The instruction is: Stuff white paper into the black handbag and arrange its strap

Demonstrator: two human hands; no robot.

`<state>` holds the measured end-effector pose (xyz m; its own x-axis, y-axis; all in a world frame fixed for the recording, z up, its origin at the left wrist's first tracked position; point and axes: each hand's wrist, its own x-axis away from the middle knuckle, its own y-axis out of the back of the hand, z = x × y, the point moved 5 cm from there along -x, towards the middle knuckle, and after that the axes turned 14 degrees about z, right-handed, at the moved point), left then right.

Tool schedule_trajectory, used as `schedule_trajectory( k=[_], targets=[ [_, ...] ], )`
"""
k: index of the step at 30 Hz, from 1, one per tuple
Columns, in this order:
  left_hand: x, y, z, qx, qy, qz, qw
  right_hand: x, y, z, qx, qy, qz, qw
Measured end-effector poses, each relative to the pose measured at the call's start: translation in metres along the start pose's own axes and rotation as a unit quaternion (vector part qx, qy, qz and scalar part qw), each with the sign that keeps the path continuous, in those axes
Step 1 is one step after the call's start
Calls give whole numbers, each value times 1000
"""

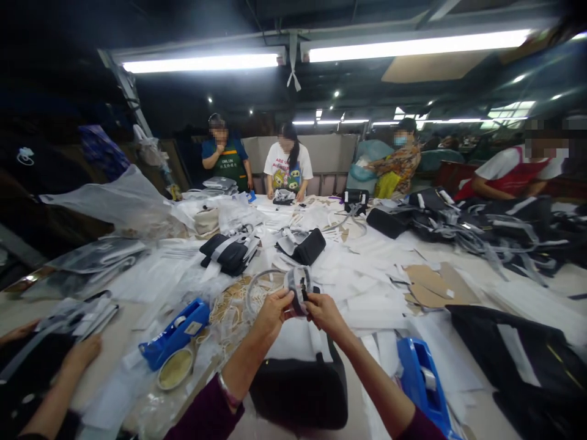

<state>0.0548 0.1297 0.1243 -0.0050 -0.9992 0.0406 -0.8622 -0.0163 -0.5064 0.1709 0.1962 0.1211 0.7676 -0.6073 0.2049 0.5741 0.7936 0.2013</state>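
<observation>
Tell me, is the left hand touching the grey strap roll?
Touching. The head view shows the left hand fingertips pressed on the grey strap roll, opposite the right hand.

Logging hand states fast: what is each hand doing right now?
Left hand: closed on the rolled grey strap.
Right hand: closed on the same rolled grey strap, pinching it from the other side.

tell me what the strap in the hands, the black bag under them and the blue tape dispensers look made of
Strap, held by left hand and right hand: likely woven webbing, grey, matte, bending in a soft loop.
Black bag: seems fabric or faux leather, dull sheen, soft sagging edges.
Tape dispensers: hard plastic, by the glossy blue moulded shells.
</observation>
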Motion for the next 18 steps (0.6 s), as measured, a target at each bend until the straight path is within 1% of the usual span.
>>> schedule_trajectory(
  k=[4, 5, 7, 9, 11, 13, 14, 15, 16, 18],
  targets=[
    [3, 3, -7, 45, 8, -11, 999, 3, -2, 26, 131, 79, 11, 988],
    [4, 3, -10, 60, 9, -17, 998, 4, -4, 32, 175, 96, 13, 980],
    [7, 3, -14, 78, 14, -33, 996, 4, -8, 40, 271, 130, 12, 954],
    [11, 2, -20, 78, 14, -41, 996, 3, -15, 43, 338, 161, 5, 927],
    [16, -1, -23, 67, 10, -38, 997, 1, -20, 37, 343, 180, -5, 922],
    [18, -4, -22, 54, 6, -25, 998, -6, -20, 26, 316, 188, -12, 930],
    [17, -4, -20, 46, 8, -22, 999, -11, -18, 21, 295, 192, 0, 936],
    [15, -3, -19, 38, -5, -20, 999, -16, -15, 17, 269, 196, 13, 943],
    [13, -1, -20, 32, -30, -15, 999, -21, -11, 15, 253, 183, 14, 950],
    [9, 3, -24, 12, -90, -6, 996, -25, 0, 18, 226, 161, -10, 961]
  ],
)
